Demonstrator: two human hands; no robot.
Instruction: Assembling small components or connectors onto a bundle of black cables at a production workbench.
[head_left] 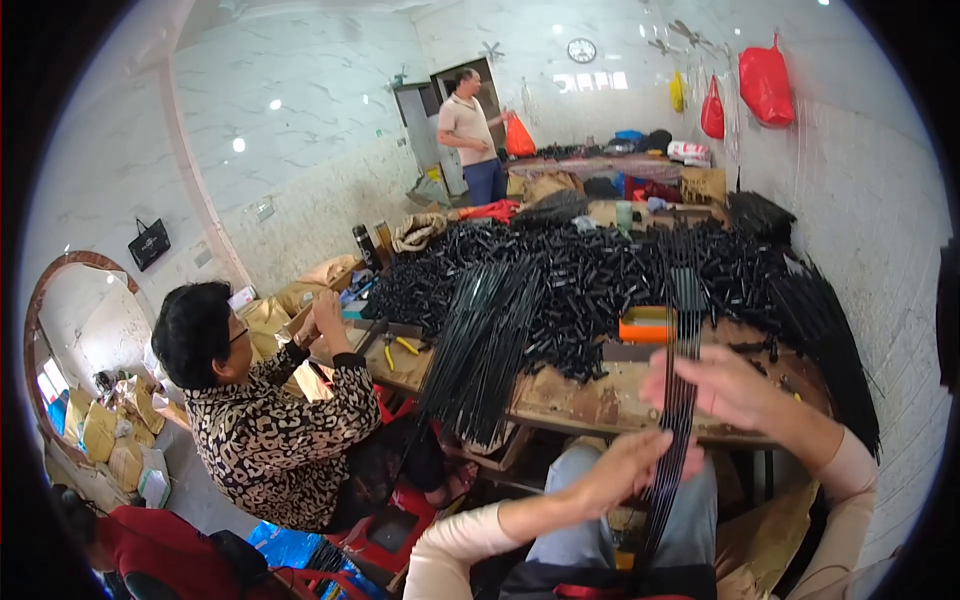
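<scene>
Over the person's lap, in front of the workbench (600,405), a bundle of thin black rods (680,400) is standing nearly upright, its long axis running from the bench top down between the knees. The left hand (625,470) is lying lower on the bundle, coming in from the left with the palm turned toward the rods and the fingers closing loosely around them. The right hand (725,385) is sitting higher, to the right of the rods, fingers stretched flat and pressing sideways against them, so the bundle is being held between the two hands. Whether the right thumb is hooking behind the rods is hard to tell here. The left hand is the nearer to the bundle's lower end. Beyond, a heap of black parts (600,275) is covering the bench, with an orange box (646,326) just beside the rods' upper part.
</scene>
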